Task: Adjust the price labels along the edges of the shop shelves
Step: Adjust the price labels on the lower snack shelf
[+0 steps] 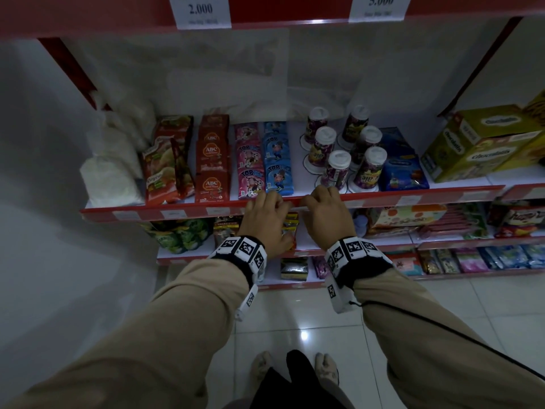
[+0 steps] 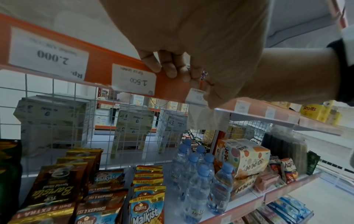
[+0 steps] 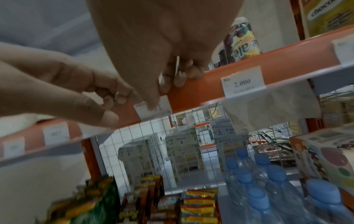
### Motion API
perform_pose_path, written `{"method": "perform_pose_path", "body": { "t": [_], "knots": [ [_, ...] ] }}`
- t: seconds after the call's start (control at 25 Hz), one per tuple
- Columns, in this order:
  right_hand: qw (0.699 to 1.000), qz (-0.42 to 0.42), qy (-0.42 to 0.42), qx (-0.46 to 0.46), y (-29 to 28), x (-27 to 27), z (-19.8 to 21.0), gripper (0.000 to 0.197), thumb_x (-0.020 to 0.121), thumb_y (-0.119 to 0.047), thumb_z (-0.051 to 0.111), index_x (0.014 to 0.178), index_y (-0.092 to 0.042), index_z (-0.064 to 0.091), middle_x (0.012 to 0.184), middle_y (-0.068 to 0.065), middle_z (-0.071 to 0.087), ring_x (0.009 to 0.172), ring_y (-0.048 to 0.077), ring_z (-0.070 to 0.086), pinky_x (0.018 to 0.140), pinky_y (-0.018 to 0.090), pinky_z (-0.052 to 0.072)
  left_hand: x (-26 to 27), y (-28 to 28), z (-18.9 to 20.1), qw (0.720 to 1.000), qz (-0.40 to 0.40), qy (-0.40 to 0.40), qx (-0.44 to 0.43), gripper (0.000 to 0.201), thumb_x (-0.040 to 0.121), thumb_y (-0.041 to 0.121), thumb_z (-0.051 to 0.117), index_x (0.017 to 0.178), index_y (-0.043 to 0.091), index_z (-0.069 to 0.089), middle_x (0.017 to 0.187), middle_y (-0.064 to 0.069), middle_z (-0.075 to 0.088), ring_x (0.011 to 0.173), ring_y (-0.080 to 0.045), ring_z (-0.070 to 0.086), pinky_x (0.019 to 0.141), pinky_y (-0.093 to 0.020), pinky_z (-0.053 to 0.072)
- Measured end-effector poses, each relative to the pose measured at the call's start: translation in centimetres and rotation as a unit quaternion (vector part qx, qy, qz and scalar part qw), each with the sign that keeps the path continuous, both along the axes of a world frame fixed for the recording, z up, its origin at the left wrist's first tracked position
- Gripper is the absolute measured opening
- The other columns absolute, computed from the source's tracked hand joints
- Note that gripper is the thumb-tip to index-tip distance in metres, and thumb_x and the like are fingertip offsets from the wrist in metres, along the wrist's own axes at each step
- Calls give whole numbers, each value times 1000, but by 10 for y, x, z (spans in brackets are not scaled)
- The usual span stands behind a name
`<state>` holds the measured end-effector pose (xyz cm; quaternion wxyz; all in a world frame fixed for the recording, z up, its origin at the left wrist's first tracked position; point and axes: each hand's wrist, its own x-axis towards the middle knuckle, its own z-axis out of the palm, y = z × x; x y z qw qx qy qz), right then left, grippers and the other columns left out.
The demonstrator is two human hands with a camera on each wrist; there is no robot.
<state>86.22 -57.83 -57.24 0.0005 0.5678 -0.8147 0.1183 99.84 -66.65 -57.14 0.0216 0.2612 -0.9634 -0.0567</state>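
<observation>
Head view, left to right: white powder bags (image 1: 110,178) at 9 o'clock, then red ABC sachets (image 1: 213,160), pink and blue Top packets (image 1: 264,160), white-capped purple cups (image 1: 343,149), yellow chocolate boxes (image 1: 477,143) at 3 o'clock, all on the shelf behind the red plastic shelf-edge strip (image 1: 147,212). Left hand (image 1: 265,216) at centre has fingers curled over the strip's top lip, thumb below, clamped on the strip; right hand (image 1: 326,215) just beside it grips the same way. The small white paper price label (image 3: 153,108) sits in the strip between both hands, right thumb pressing its face, left fingertips (image 3: 120,98) touching its left edge.
</observation>
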Motion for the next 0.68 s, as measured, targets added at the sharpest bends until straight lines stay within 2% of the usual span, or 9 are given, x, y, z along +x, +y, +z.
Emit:
{"method": "perform_pose_path", "body": {
  "t": [0.08,0.16,0.24,0.32,0.44,0.52,0.6,0.68],
  "knots": [
    [1000,-2,-30,9,-5,-6,0,15,87,-11,55,99,-6,63,105,17,53,103,34,44,83,40,35,0,-2,2,1000,-1,6,13,50,81,33,58,127,16,50,121,-7,42,114,-27,38,89,-39,36],
    [996,0,-89,-10,-5,-13,3,13,87,-8,57,97,-7,66,102,17,56,103,34,45,85,40,36,1,-4,5,999,-2,22,36,49,84,26,57,131,14,49,122,-8,45,114,-27,40,93,-38,38],
    [988,2,-145,-62,-3,-16,5,12,86,-6,61,95,-6,68,97,18,59,99,34,50,84,39,39,1,-6,6,997,8,48,59,47,87,22,55,132,13,48,123,-9,46,115,-26,41,94,-37,39],
    [961,-34,-231,-151,-1,-13,7,9,85,-4,63,92,-3,68,91,16,64,89,29,57,78,35,45,1,-6,5,993,28,82,85,42,90,22,54,131,13,49,123,-8,49,116,-25,41,95,-37,39],
    [880,-123,-401,-226,-1,-8,10,10,87,-2,64,94,4,65,81,11,66,76,19,60,68,21,48,0,-6,5,984,51,120,117,35,95,28,49,126,13,53,122,-6,52,116,-24,42,94,-38,40],
    [810,-144,-516,-239,-2,-2,9,14,86,4,62,99,10,61,76,10,63,70,20,59,68,24,51,-1,-6,4,982,58,132,120,33,97,31,46,124,14,56,121,-5,54,114,-23,44,92,-39,41],
    [742,-149,-607,-242,-2,6,10,14,86,10,59,99,9,58,74,11,62,67,19,61,66,25,55,-2,-6,5,981,60,140,122,32,98,32,45,120,12,57,119,-6,56,112,-24,45,91,-38,41],
    [694,-149,-662,-240,-2,14,9,17,86,13,56,101,6,56,76,14,63,64,15,66,66,23,57,-3,-6,5,977,68,152,130,29,98,30,46,114,10,58,116,-8,58,109,-26,46,88,-37,39]
  ]
}}
